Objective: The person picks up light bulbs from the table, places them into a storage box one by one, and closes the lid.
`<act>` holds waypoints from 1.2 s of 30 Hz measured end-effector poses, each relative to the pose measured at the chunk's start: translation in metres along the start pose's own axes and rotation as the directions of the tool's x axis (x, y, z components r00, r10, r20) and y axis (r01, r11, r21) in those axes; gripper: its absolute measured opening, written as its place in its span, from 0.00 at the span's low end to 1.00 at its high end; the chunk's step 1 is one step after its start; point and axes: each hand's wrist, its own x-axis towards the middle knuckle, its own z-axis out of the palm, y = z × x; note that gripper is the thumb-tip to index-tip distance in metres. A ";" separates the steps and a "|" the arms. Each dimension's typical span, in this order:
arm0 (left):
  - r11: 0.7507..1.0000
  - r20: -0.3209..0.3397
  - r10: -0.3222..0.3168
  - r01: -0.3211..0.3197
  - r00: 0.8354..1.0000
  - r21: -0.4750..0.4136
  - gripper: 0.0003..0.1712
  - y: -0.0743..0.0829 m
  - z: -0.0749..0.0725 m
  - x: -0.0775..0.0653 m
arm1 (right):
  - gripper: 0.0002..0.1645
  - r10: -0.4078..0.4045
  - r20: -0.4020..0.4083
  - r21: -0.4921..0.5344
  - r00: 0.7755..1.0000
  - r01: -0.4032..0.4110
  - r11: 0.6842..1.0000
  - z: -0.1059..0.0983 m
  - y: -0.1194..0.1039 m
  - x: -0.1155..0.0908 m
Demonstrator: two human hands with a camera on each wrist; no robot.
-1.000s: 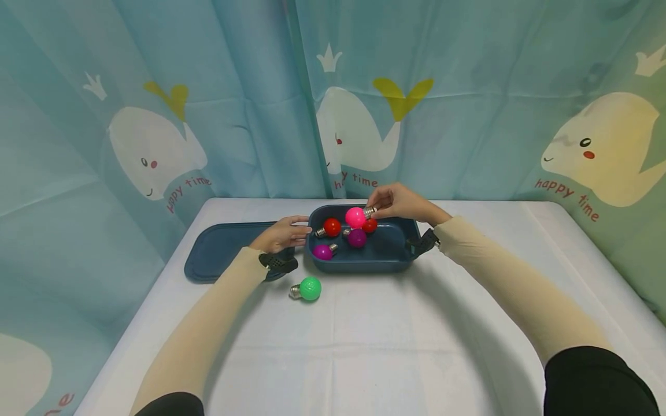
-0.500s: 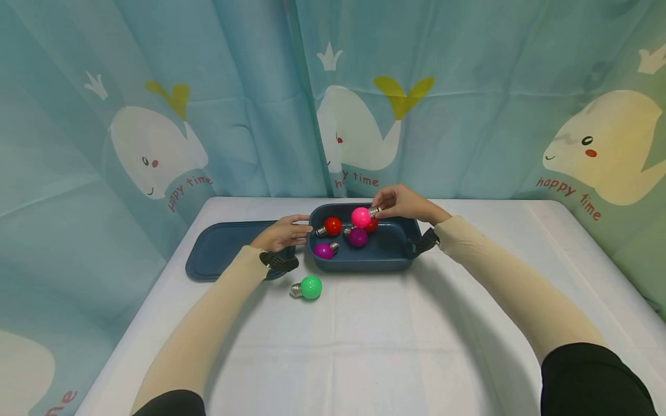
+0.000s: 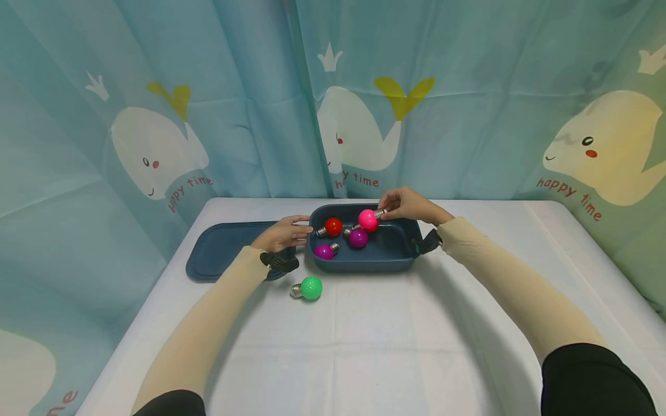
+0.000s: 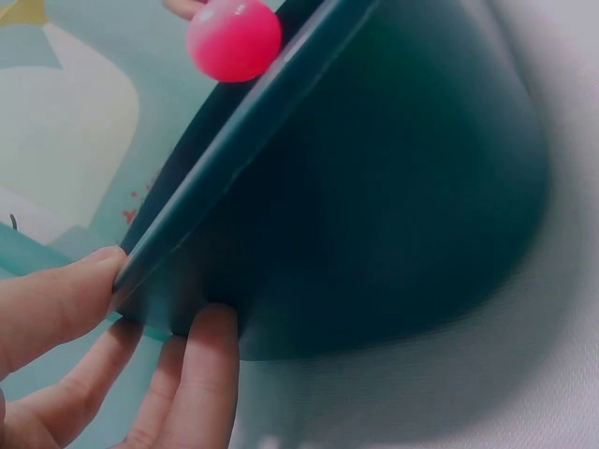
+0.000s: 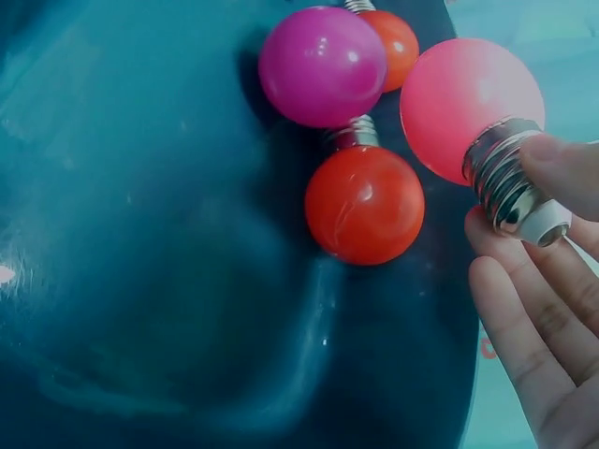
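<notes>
My right hand (image 3: pixel 410 204) pinches the metal screw base of a pink light bulb (image 3: pixel 367 219) between thumb and fingers, above the back of a dark blue plastic box (image 3: pixel 366 266). In the right wrist view, the pink globe hangs beside a purple bulb (image 5: pixel 323 67) and red bulbs, one of them (image 5: pixel 365 208) lying on the box floor. Toward the box's left end lie another red bulb (image 3: pixel 333 226) and a second purple bulb (image 3: pixel 322 251). My left hand (image 3: pixel 281 234) touches the box's left end, its extended fingers (image 4: pixel 213 365) against the outer wall and rim.
A green light bulb (image 3: pixel 311 288) lies on the white tablecloth in front of the box. Left of the box is a flat dark blue lid (image 3: pixel 213 251), partly covered by my left arm. A curtain with whales (image 3: pixel 359 130) hangs behind the table.
My right hand has shifted slightly to the right with the pink bulb, which now hides the red bulb behind it in the head view. My left hand stays at the box's end.
</notes>
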 end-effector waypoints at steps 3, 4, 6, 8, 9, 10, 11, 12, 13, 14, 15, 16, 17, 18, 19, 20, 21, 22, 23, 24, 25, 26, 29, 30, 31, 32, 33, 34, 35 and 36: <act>1.000 0.006 0.007 -0.007 1.000 0.010 0.34 0.000 -0.001 -0.001 | 0.12 0.015 -0.002 -0.023 1.000 -0.015 1.000 0.000 0.002 0.000; 1.000 0.006 0.008 -0.008 1.000 0.012 0.34 -0.001 -0.001 -0.001 | 0.12 0.018 0.000 -0.026 1.000 -0.018 1.000 0.000 0.002 0.000; 1.000 0.003 0.010 -0.010 1.000 0.011 0.34 -0.001 -0.001 -0.001 | 0.12 0.026 0.004 -0.027 1.000 -0.026 0.999 0.001 0.002 0.000; 1.000 -0.001 0.011 -0.011 1.000 0.009 0.34 -0.001 -0.001 -0.001 | 0.12 0.025 0.008 -0.032 1.000 -0.025 0.999 0.001 0.001 -0.001; 1.000 -0.001 0.012 -0.012 1.000 0.007 0.34 -0.001 -0.001 -0.001 | 0.12 0.021 0.010 -0.032 1.000 -0.021 0.999 0.002 0.002 -0.001; 1.000 -0.001 0.013 -0.013 1.000 0.006 0.34 -0.001 -0.001 -0.001 | 0.12 0.020 0.011 -0.032 1.000 -0.020 0.999 0.002 0.002 -0.001; 1.000 -0.002 0.013 -0.013 1.000 0.003 0.34 -0.001 -0.001 -0.001 | 0.12 0.019 0.012 -0.033 1.000 -0.019 0.999 0.002 0.003 0.000; 1.000 -0.002 0.013 -0.013 1.000 0.003 0.34 -0.001 0.000 -0.002 | 0.12 0.017 0.013 -0.036 1.000 -0.017 0.999 0.002 0.003 0.000; 1.000 -0.003 0.014 -0.014 1.000 0.002 0.34 -0.001 0.000 -0.002 | 0.12 0.015 0.013 -0.040 1.000 -0.014 0.999 0.003 0.004 0.000; 1.000 -0.003 0.013 -0.013 1.000 0.001 0.34 -0.001 0.000 -0.002 | 0.12 0.013 0.014 -0.042 1.000 -0.012 0.999 0.003 0.004 0.000; 1.000 -0.004 0.013 -0.013 1.000 0.001 0.34 -0.001 0.000 -0.002 | 0.12 0.010 0.015 -0.044 1.000 -0.010 0.999 0.003 0.004 0.001; 1.000 -0.006 0.013 -0.013 1.000 0.001 0.34 0.000 0.000 -0.002 | 0.11 0.010 0.016 -0.046 1.000 -0.010 0.999 0.003 0.004 0.001; 1.000 -0.007 0.013 -0.013 1.000 0.001 0.34 0.000 0.000 -0.002 | 0.11 0.011 0.017 -0.050 1.000 -0.010 0.999 0.004 0.004 0.001; 1.000 -0.007 0.013 -0.013 1.000 0.002 0.34 0.000 0.000 -0.003 | 0.11 0.013 0.018 -0.052 1.000 -0.012 0.999 0.004 0.004 0.002; 1.000 -0.008 0.013 -0.013 1.000 0.002 0.34 0.000 0.000 -0.003 | 0.11 0.015 0.018 -0.053 1.000 -0.014 0.998 0.005 0.003 0.002; 1.000 -0.007 0.014 -0.014 1.000 0.003 0.34 0.000 0.000 -0.003 | 0.11 0.018 0.019 -0.055 1.000 -0.017 0.998 0.005 0.003 0.002; 1.000 -0.006 0.015 -0.015 1.000 0.004 0.34 0.000 0.000 -0.003 | 0.11 0.019 0.019 -0.056 1.000 -0.018 0.998 0.005 0.003 0.002; 1.000 -0.007 0.016 -0.016 1.000 0.003 0.34 0.000 0.001 -0.002 | 0.11 0.020 0.019 -0.059 1.000 -0.019 0.998 0.006 0.002 0.002; 1.000 -0.008 0.017 -0.017 1.000 0.002 0.34 0.000 0.001 -0.003 | 0.11 0.021 0.020 -0.061 1.000 -0.020 0.998 0.006 0.002 0.002; 1.000 -0.006 0.018 -0.018 1.000 0.003 0.33 0.000 0.001 -0.002 | 0.11 0.021 0.021 -0.060 1.000 -0.020 0.998 0.006 0.002 0.002; 1.000 -0.007 0.019 -0.019 1.000 0.000 0.33 0.000 0.001 -0.002 | 0.11 0.019 0.024 -0.059 1.000 -0.017 0.998 0.007 0.002 0.003; 1.000 -0.005 0.022 -0.022 1.000 0.001 0.33 0.000 0.001 -0.002 | 0.11 0.016 0.027 -0.057 1.000 -0.015 0.998 0.007 0.002 0.003; 1.000 -0.006 0.022 -0.022 1.000 0.004 0.33 0.000 0.001 -0.003 | 0.10 0.008 0.036 -0.048 0.999 -0.007 0.999 0.008 0.002 0.004; 1.000 -0.008 0.021 -0.021 1.000 0.004 0.33 0.000 0.001 -0.003 | 0.10 0.005 0.038 -0.045 0.999 -0.003 0.999 0.008 0.002 0.005; 1.000 -0.011 0.018 -0.018 1.000 0.003 0.33 0.000 0.001 -0.003 | 0.10 0.003 0.041 -0.041 0.999 -0.001 0.999 0.008 0.002 0.005; 1.000 -0.012 0.016 -0.016 1.000 0.006 0.33 0.000 0.001 -0.003 | 0.10 0.004 0.042 -0.039 0.999 -0.002 0.999 0.008 0.002 0.005; 1.000 -0.016 0.013 -0.013 1.000 0.006 0.33 0.000 0.001 -0.003 | 0.10 0.002 0.044 -0.038 0.999 0.000 0.999 0.009 0.002 0.005; 1.000 -0.020 0.010 -0.010 1.000 0.004 0.33 0.000 0.001 -0.003 | 0.10 0.003 0.046 -0.038 0.999 -0.001 0.999 0.009 0.001 0.005; 1.000 -0.023 0.007 -0.007 1.000 0.003 0.33 0.000 0.001 -0.003 | 0.10 0.001 0.048 -0.037 0.999 0.001 0.999 0.009 0.002 0.006; 1.000 -0.026 0.004 -0.004 1.000 0.002 0.33 0.000 0.001 -0.002 | 0.10 0.001 0.052 -0.035 0.999 0.001 0.999 0.010 0.002 0.007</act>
